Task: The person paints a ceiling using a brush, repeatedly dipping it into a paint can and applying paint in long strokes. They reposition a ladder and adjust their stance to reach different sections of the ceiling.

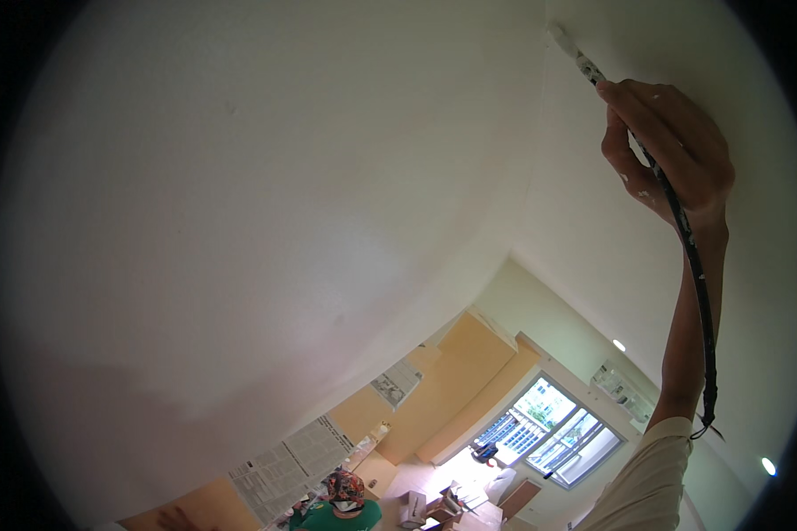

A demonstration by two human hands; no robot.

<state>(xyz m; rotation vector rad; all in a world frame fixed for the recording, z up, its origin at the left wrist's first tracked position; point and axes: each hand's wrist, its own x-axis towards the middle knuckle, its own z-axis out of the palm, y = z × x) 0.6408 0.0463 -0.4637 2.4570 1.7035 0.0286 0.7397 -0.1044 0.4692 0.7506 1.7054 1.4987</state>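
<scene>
My right hand (pixel 673 146) is raised at the upper right, closed round a thin paintbrush (pixel 591 71). The brush has a long black handle that looks curved and runs back along my forearm. Its pale, paint-coated bristles are at the line where two white surfaces (pixel 328 177) meet. White paint spots mark my fingers. At the lower left edge, dim spread fingers, apparently my left hand (pixel 177 518), lie against an orange-brown panel (pixel 212 500); most of that hand is cut off by the frame.
Newspaper sheets (pixel 297 456) cover part of the orange-brown panels. Below, a person in a green shirt (pixel 350 518) and patterned cap stands near cardboard boxes (pixel 412 509). Beyond them is a bright window (pixel 549 429). Ceiling lights (pixel 619 345) glow at the right.
</scene>
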